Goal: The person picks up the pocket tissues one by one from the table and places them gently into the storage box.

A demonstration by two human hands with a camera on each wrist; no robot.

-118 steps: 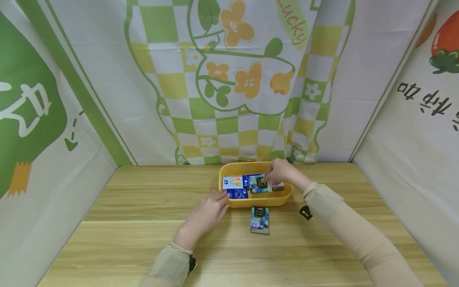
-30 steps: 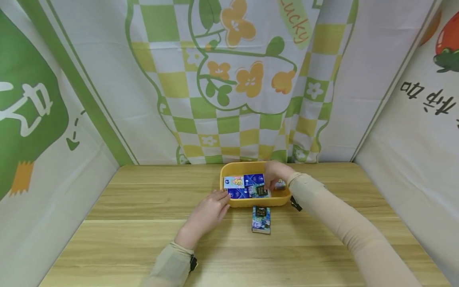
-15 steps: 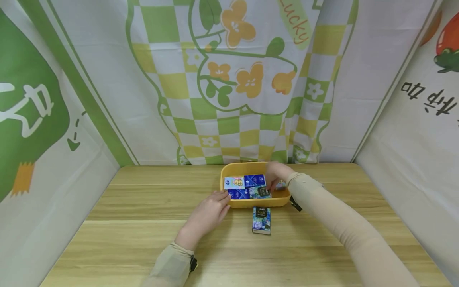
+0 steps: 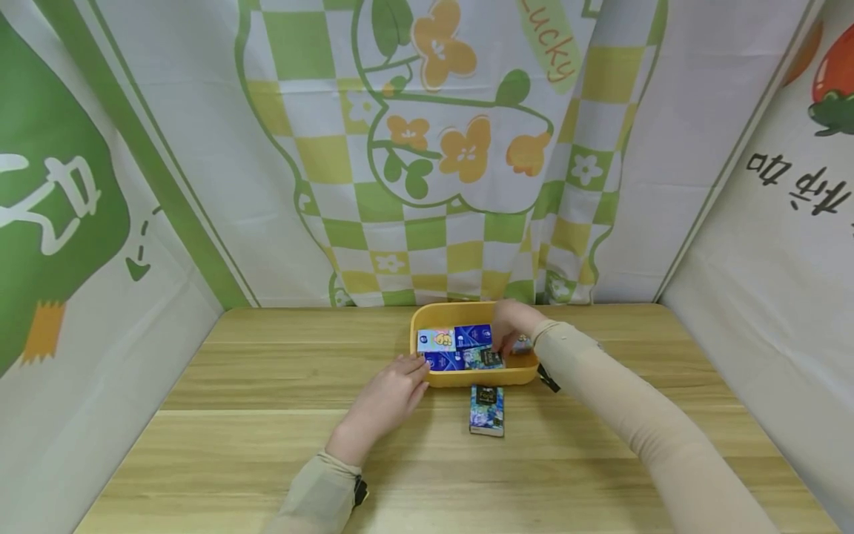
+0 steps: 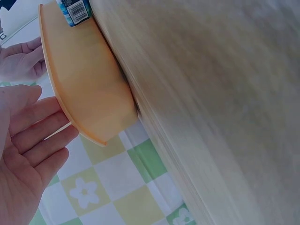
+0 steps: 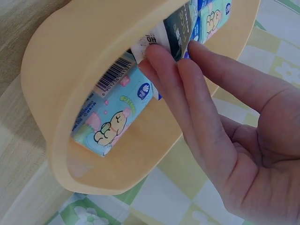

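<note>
A yellow plastic basket [image 4: 480,377] holds several small tissue packs. My right hand [image 4: 515,320] reaches into it and pinches the end of a dark floral tissue pack [image 4: 477,360] between thumb and fingertips. That pack lies beside a blue tissue pack [image 4: 443,361] at the front wall, with another blue pack [image 4: 472,335] behind. A light cartoon pack [image 4: 435,340] sits at the back left; a second cartoon pack [image 6: 112,126] shows at the basket's right end. My left hand [image 4: 387,397], fingers straight, touches the front-left rim of the basket [image 5: 89,70].
Another dark floral tissue pack [image 4: 487,415] lies on the wooden table [image 4: 267,415] just in front of the basket. A checked green and yellow curtain [image 4: 427,245] hangs behind the table, with printed white cloth on both sides.
Since the earliest frame, my right hand has lowered the floral pack into the basket, beside the front blue pack. Over the last second both hands stay nearly still.
</note>
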